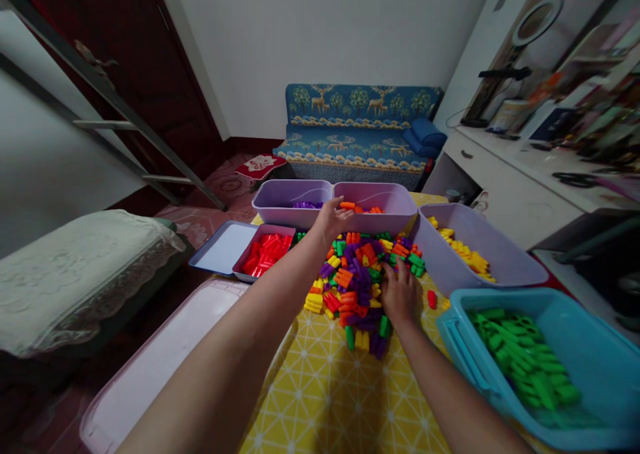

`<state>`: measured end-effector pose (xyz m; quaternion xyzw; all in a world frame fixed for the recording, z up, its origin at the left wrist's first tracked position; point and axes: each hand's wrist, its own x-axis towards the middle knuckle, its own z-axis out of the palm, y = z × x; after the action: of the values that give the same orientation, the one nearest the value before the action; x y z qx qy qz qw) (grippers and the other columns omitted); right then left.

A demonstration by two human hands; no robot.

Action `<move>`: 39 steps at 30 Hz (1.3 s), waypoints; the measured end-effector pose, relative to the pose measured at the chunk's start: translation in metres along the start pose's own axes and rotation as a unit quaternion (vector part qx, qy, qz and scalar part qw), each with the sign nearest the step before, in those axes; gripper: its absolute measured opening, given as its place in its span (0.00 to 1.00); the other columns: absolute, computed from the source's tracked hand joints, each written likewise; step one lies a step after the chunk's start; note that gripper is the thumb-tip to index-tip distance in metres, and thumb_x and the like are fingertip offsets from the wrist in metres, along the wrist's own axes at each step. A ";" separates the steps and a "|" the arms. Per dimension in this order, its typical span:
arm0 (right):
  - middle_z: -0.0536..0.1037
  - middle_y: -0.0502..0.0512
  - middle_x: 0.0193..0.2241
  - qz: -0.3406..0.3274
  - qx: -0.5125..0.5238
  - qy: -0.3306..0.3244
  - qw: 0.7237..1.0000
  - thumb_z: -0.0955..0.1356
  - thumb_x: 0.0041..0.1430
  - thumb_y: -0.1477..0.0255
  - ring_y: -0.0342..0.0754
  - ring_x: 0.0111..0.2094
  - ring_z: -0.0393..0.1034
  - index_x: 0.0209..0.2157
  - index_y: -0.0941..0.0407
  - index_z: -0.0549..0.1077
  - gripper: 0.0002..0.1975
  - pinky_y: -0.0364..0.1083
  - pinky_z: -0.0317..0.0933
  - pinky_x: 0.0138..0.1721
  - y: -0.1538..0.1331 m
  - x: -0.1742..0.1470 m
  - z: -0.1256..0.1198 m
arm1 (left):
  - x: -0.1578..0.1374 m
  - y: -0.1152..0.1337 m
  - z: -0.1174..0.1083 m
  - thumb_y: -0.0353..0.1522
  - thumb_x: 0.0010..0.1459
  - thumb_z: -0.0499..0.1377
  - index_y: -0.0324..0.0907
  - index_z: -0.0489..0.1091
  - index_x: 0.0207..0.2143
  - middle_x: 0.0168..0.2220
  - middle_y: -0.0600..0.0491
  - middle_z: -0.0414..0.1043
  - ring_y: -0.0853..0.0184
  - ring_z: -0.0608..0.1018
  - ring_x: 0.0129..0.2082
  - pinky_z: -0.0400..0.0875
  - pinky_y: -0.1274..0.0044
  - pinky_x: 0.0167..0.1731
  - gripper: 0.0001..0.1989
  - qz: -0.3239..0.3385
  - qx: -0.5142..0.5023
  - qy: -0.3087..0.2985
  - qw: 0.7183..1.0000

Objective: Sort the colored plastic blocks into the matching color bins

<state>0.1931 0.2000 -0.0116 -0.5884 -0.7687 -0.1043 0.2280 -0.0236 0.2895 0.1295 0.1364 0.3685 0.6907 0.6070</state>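
Observation:
My left hand (334,219) reaches over the front rim of a purple bin (375,225), pinching an orange plastic block (348,205) between thumb and fingers. More orange blocks (373,210) lie inside that bin. My right hand (400,293) rests at the right side of a heap of mixed-colour blocks (357,267), its fingers spread and touching the pieces. Whether a block lies under those fingers is hidden. Orange, purple, green, yellow and red pieces are jumbled in the heap.
Around the heap stand a bin with purple blocks (307,205), a tray of red blocks (267,254), a bin of yellow blocks (465,254) and a turquoise tub (595,347) of green blocks. A pale lid (165,361) lies left. One red block (432,299) sits apart on the yellow cloth (320,387).

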 end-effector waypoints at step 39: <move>0.61 0.60 0.62 0.008 0.001 0.000 1.000 0.63 0.59 0.76 0.55 0.54 0.60 0.55 0.54 0.70 0.22 0.52 0.54 0.56 -0.001 0.000 0.001 | -0.087 -0.059 -0.092 0.32 0.60 0.54 0.44 0.72 0.51 0.45 0.42 0.75 0.48 0.66 0.54 0.62 0.62 0.50 0.17 0.239 0.848 -0.078 0.468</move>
<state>0.1918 0.2002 -0.0118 -0.5942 -0.7641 -0.1018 0.2294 -0.0188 0.1757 0.0488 0.7198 0.6781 0.1450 0.0317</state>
